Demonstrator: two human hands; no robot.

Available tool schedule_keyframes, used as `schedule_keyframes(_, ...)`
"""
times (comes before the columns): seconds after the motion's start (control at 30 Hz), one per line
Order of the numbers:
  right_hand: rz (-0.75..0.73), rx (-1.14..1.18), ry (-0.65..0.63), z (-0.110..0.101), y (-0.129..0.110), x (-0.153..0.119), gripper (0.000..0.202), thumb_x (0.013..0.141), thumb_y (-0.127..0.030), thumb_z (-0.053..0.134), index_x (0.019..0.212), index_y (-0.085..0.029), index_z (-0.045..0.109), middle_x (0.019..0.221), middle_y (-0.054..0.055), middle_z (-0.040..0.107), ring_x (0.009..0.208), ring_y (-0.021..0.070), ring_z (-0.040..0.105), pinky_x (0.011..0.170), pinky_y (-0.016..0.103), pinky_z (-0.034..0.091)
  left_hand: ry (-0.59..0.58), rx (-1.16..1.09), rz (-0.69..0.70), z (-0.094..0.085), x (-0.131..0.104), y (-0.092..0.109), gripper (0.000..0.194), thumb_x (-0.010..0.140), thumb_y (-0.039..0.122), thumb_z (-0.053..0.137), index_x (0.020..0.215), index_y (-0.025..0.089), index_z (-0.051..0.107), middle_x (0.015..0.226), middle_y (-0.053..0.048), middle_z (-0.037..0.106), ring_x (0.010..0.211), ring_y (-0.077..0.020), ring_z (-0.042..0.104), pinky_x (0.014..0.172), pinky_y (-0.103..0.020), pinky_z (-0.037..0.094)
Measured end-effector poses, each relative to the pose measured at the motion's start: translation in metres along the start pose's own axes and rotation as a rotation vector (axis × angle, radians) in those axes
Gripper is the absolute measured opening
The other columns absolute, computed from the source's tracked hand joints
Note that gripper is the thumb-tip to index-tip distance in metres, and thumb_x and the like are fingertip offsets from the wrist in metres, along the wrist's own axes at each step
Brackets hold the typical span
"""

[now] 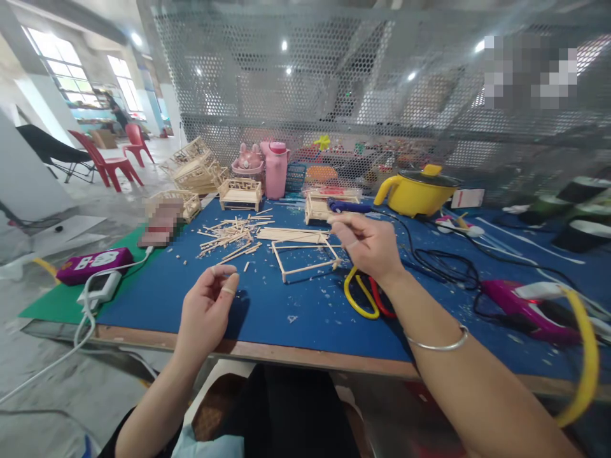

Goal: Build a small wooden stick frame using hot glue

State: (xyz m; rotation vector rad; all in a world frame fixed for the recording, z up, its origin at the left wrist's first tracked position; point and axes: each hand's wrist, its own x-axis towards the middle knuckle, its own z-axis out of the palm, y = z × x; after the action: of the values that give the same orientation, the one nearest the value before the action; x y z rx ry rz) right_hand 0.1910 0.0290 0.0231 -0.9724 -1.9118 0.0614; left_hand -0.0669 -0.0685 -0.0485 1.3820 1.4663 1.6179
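My left hand [209, 308] hovers above the near edge of the blue table, its fingers curled and thumb close to the index finger; whatever is between them cannot be made out. Finger wraps show on it. My right hand [367, 245] is raised with thumb and fingertips pinched, just in front of a blue-handled corded tool [353, 207]; its contents are too small to name. Between the hands lies a rectangular frame of thin wooden sticks [310, 267]. Scissors with yellow and red handles [361, 304] lie partly hidden under my right forearm.
Loose wooden sticks [229, 236] are heaped behind the frame. Small wooden beds [240, 194] stand at the back, beside a pink bottle [275, 172]. A yellow pot [420, 196] and black cables [443, 267] occupy the right. A phone [162, 222] and power strip [95, 264] sit left.
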Motion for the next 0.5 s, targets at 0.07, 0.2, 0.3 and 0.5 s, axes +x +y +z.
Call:
schedule_keyframes(0.07, 0.078, 0.008, 0.081, -0.004, 0.011, 0.004, 0.032, 0.087, -0.043, 0.051, 0.09, -0.018, 0.072, 0.074, 0.004, 0.071, 0.054, 0.0138, 0.06, 0.052, 0.025, 0.045, 0.005, 0.007, 0.005, 0.001, -0.002, 0.0, 0.028, 0.081, 0.043, 0.06, 0.093, 0.018, 0.058, 0.069, 0.002, 0.053, 0.055, -0.0087, 0.044, 0.048, -0.019, 0.034)
schedule_keyframes(0.2, 0.21, 0.032, 0.145, -0.005, 0.03, 0.008, 0.036, 0.086, -0.046, 0.051, 0.091, -0.017, 0.07, 0.07, 0.006, 0.07, 0.051, 0.0163, 0.061, 0.05, 0.027, 0.046, 0.016, 0.066, 0.011, -0.007, 0.004, 0.003, 0.027, 0.082, 0.045, 0.057, 0.077, 0.019, 0.054, 0.059, 0.005, 0.049, 0.05, -0.0089, 0.042, 0.049, -0.02, 0.034)
schedule_keyframes(0.3, 0.25, 0.0, 0.162, -0.004, 0.038, 0.01, 0.038, 0.086, -0.048, 0.05, 0.092, -0.016, 0.07, 0.069, 0.008, 0.07, 0.049, 0.0177, 0.061, 0.051, 0.029, 0.045, -0.028, 0.343, 0.087, -0.029, 0.033, 0.013, 0.029, 0.083, 0.045, 0.054, 0.077, 0.018, 0.062, 0.062, 0.002, 0.057, 0.057, -0.0123, 0.051, 0.056, -0.023, 0.039)
schedule_keyframes(0.5, 0.303, -0.054, 0.175, -0.002, 0.044, 0.01, 0.039, 0.086, -0.049, 0.048, 0.088, -0.017, 0.07, 0.066, 0.007, 0.069, 0.049, 0.0175, 0.06, 0.056, 0.03, 0.046, -0.375, 1.001, 0.074, -0.042, 0.114, 0.03, 0.017, 0.081, 0.029, 0.06, 0.075, 0.018, 0.071, 0.078, -0.005, 0.071, 0.085, -0.0223, 0.065, 0.073, -0.027, 0.044)
